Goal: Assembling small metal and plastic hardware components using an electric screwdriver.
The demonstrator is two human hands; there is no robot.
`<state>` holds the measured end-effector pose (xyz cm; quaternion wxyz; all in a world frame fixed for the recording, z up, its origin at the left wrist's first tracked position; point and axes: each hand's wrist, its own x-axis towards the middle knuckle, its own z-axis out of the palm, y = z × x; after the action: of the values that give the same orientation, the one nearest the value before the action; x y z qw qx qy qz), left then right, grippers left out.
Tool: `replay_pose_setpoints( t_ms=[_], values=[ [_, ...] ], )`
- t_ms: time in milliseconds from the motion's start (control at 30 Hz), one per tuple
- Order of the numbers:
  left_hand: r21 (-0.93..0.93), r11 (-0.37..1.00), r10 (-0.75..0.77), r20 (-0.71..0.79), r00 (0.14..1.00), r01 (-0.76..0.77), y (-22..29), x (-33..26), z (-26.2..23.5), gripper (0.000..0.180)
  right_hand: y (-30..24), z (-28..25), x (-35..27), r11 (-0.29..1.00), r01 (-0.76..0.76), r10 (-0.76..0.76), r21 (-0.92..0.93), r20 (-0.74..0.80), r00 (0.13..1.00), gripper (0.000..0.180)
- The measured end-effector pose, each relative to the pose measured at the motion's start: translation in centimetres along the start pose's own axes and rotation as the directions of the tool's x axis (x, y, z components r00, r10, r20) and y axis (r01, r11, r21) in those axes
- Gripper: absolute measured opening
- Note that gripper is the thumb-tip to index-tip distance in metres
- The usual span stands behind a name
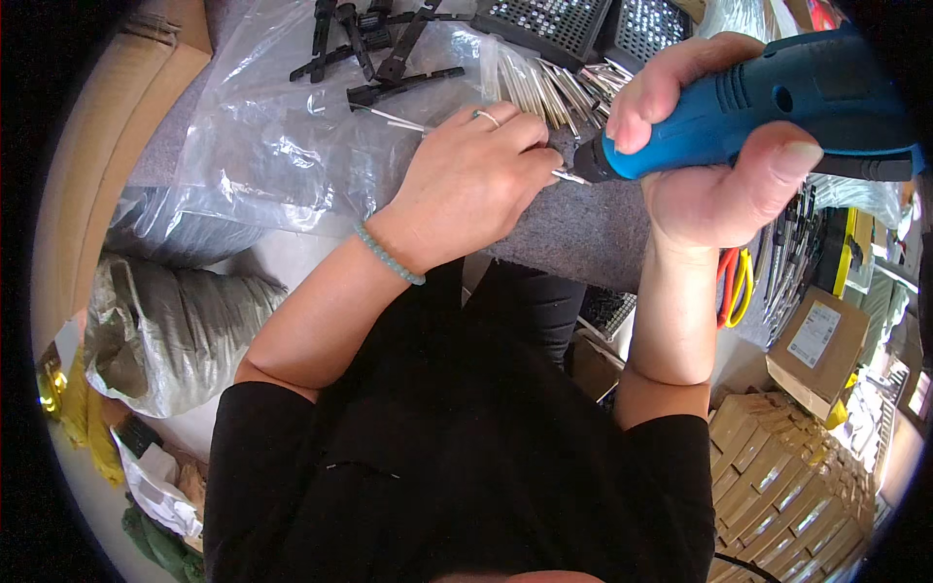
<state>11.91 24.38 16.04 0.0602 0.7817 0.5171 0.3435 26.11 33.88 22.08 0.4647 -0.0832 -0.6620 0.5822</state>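
My right hand (714, 146) is wrapped round a blue power screwdriver (719, 107), held sideways with its black nose pointing left. My left hand (476, 175) is closed on a thin metal rod (570, 177), whose end sticks out past the fingertips towards the screwdriver's nose. Whether rod and nose touch is hard to see. Beyond the knuckles, another pale rod end (403, 123) shows beside a black plastic piece (403, 87). Several similar rods (544, 87) lie in a loose bundle just past my left fingers.
Clear plastic bags (262, 146) cover the left of the grey cloth-topped table (583, 233), with black plastic parts (360, 39) on them. Black perforated trays (544, 24) stand behind. Red and yellow handles (734, 287) hang at the right edge. Cardboard boxes (816, 340) are at right, a sack (165, 330) at left.
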Motion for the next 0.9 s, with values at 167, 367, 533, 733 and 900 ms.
replay_pose_setpoints(
  t_ms=[167, 367, 533, 733, 900],
  values=[
    [-0.002, 1.0, 0.009, -0.001, 1.0, -0.009, 0.1, 0.3, 0.0, 0.016, -0.1, 0.0, 0.0, 0.996, 0.072, -0.072, 0.059, -0.002, 0.997, 0.074],
    [-0.002, 1.0, 0.023, -0.009, 1.0, -0.023, 0.0, 0.1, -0.2, 0.014, -1.2, 1.6, -0.3, 0.983, -0.121, 0.1, -0.141, -0.15, 0.984, 0.073],
    [-0.028, 0.999, 0.025, -0.012, 1.0, -0.025, 0.0, -0.2, 0.0, 0.014, -1.0, 0.5, 1.0, 0.996, 0.082, -0.076, 0.025, -0.194, 0.978, 0.057],
    [-0.013, 1.0, 0.022, -0.002, 1.0, -0.022, 0.2, 0.1, -0.4, 0.015, -2.8, -5.0, 7.2, 0.922, 0.188, -0.335, -0.338, -0.456, 0.825, 0.035],
    [-0.004, 1.0, -0.008, 0.017, 1.0, 0.008, 0.3, 0.3, -0.7, 0.015, 0.4, -6.9, 9.5, 0.889, 0.196, -0.393, -0.413, -0.472, 0.789, 0.03]
  ],
)
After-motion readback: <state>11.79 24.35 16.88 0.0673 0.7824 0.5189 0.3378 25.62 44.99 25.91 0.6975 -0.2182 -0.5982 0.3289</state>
